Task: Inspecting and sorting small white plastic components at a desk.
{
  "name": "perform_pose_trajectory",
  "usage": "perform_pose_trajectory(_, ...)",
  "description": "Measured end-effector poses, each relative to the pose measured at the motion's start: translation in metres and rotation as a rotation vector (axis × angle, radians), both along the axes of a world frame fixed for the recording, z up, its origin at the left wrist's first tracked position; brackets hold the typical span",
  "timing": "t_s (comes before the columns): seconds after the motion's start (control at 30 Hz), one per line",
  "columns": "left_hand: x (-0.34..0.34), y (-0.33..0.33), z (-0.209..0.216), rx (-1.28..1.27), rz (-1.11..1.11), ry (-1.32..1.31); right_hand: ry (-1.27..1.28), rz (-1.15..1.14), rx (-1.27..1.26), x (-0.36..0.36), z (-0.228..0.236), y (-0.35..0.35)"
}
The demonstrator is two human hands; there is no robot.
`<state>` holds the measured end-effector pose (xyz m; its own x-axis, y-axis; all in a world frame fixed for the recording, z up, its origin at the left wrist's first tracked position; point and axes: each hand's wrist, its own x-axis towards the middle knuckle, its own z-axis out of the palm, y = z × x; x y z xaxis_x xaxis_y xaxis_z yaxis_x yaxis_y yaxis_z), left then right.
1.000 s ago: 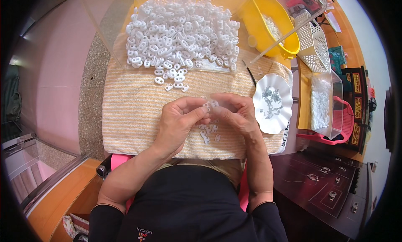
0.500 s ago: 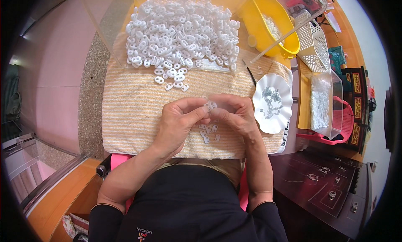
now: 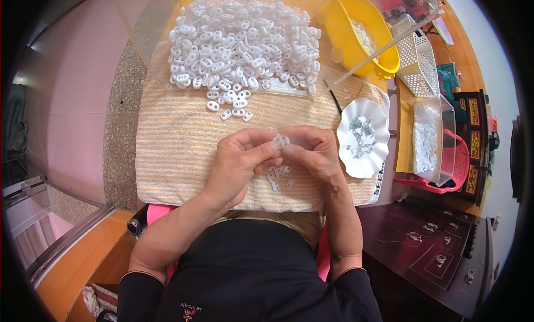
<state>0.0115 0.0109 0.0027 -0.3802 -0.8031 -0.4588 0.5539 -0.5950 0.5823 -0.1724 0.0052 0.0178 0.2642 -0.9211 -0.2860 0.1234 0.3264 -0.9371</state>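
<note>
Between my fingertips, above the striped towel [image 3: 172, 160], is a small white two-hole plastic piece [image 3: 282, 141]. My left hand [image 3: 245, 155] pinches it from the left. From the other side, the thumb and forefinger of my right hand [image 3: 312, 149] press on it too. Several similar white pieces [image 3: 275, 185] lie on the towel just below my hands. A large heap of white two-hole plastic pieces [image 3: 239, 41] spills from a clear bin toward me. To the right of my hands, a white scalloped plate [image 3: 361, 165] holds small metallic-grey parts [image 3: 362, 134].
A thin black stick-like tool [image 3: 335, 101] lies by the plate. Beyond it stand a yellow basin [image 3: 342, 41] with pale pieces and a white perforated basket [image 3: 417, 60]. At right, a clear box [image 3: 426, 138] of white items is by a pink basket [image 3: 459, 160].
My hands stay almost in the same place, both at the small white piece. The whole view has shifted very slightly.
</note>
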Motion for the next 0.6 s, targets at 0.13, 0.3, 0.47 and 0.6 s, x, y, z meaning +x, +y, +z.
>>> perform_pose_trajectory(0.13, 0.0006, -0.0007, -0.0026, 0.048, 0.006, 0.071, -0.01, -0.019, -0.005, 0.0013, 0.0, 0.0006)
perform_pose_trajectory(0.3, 0.0019, -0.0015, -0.0011, 0.097, -0.005, 0.145, 0.018, -0.029, -0.051, 0.0015, 0.0018, 0.0026)
perform_pose_trajectory(0.47, 0.0054, -0.0009, -0.0063, 0.11, -0.053, 0.332, 0.009, -0.045, -0.122, 0.0031, -0.002, 0.0055)
perform_pose_trajectory(0.6, 0.0046, -0.0025, -0.0034, 0.092, -0.086, 0.321, -0.1, -0.062, -0.184, 0.0091, 0.0009, 0.0062)
